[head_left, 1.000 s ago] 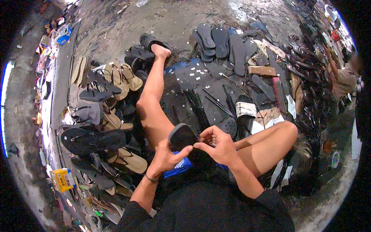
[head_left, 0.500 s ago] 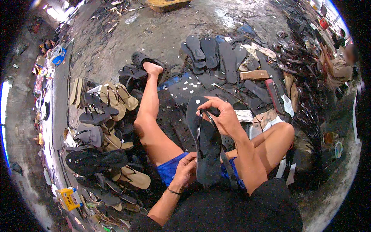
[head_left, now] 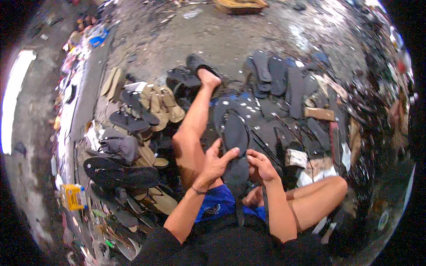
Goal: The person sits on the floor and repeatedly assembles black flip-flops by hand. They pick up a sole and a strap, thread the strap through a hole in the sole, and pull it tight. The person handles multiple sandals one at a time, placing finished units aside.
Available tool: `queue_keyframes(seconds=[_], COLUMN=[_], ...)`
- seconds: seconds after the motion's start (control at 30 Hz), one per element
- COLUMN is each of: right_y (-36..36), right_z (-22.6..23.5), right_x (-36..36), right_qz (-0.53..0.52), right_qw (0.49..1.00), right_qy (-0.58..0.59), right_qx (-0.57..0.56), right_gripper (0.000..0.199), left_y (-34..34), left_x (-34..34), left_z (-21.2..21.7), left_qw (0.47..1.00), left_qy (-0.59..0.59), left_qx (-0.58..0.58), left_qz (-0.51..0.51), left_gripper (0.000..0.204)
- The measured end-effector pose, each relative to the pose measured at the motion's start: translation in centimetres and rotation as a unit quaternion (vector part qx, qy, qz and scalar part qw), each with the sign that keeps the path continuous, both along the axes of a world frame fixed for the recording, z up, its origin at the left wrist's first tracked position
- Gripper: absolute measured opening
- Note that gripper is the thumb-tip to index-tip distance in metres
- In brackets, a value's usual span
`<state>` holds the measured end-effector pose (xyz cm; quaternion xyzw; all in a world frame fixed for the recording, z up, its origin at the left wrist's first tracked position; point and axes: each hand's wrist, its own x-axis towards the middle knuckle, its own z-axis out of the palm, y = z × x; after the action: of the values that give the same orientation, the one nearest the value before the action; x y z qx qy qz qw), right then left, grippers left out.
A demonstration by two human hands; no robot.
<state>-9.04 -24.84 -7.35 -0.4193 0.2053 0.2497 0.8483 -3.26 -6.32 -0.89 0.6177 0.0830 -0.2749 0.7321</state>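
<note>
A black flip-flop is held over my lap, its toe end pointing away from me and its straps standing up in a dark loop. My left hand wraps its left edge, with the thumb laid across the middle of the footbed. At the right edge, the closed fingers of my right hand pinch the side of the flip-flop near the rear of the strap. Motion blur and the fingers hide exactly what part that hand grips. A dark narrow strip hangs below the heel.
Finished-looking black and tan flip-flops are heaped on my left, beside a yellow box. Dark soles lie ahead to the right, near a wooden block. A yellow basin stands far off. My legs frame the work area.
The flip-flop has come lower and its straps now show raised. My right hand has left the toe for the right edge; my left hand has moved up onto the footbed. The view has shifted.
</note>
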Motion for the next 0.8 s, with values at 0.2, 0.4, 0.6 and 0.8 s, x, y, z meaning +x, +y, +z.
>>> queue_keyframes(seconds=[0.2, 0.4, 0.6, 0.8], right_y=[0.1, -1.8, -18.0, -18.9], right_z=[-3.7, -5.4, -14.9, -13.7], right_x=[3.1, 11.5, 18.9, 15.7], right_qz=[-0.060, -0.011, -0.063, -0.249], right_qw=[0.995, 0.995, 0.577, 0.698], right_qy=[0.025, -0.097, 0.039, -0.050], right_qx=[0.071, 0.020, -0.814, -0.669], right_gripper=[0.026, 0.045, 0.068, 0.046], left_y=[-0.3, 1.5, 9.9, 4.4], left_x=[3.3, 13.6, 24.0, 18.1], left_z=[-2.5, -5.3, -5.7, -6.1], left_qw=[0.998, 0.973, 0.924, 0.925], left_qy=[0.000, -0.210, -0.225, -0.279], left_qx=[-0.052, 0.091, 0.295, 0.259], left_qz=[0.020, 0.018, 0.090, -0.011], left_gripper=[0.034, 0.040, 0.078, 0.087])
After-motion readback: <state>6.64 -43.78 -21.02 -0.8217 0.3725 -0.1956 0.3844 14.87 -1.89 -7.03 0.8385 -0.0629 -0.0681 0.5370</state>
